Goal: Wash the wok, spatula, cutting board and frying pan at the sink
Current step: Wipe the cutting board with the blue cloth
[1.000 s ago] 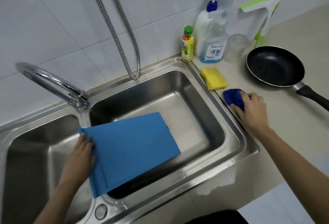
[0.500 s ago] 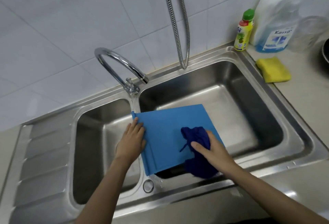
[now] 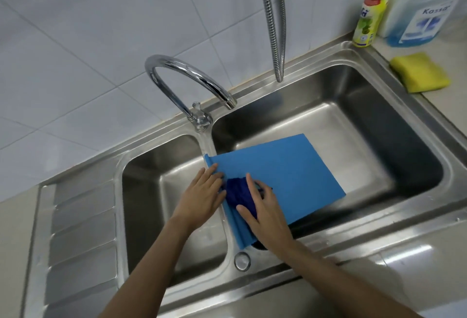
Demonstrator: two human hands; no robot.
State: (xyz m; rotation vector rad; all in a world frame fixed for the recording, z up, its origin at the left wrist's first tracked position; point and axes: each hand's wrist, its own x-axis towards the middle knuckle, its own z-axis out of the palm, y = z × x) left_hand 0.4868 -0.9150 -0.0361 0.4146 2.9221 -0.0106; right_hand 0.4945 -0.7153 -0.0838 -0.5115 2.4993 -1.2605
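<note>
Now the right hand (image 3: 262,212) has slid its dark blue cloth (image 3: 238,195) leftward, pressing it down beside the left hand (image 3: 202,197), whose flat fingers steady the blue cutting board (image 3: 285,176) tilted across the divider into the sink (image 3: 328,120).

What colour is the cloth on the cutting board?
Dark blue cloth, darker than the lighter blue cutting board beneath it; the head view shows it.
</note>
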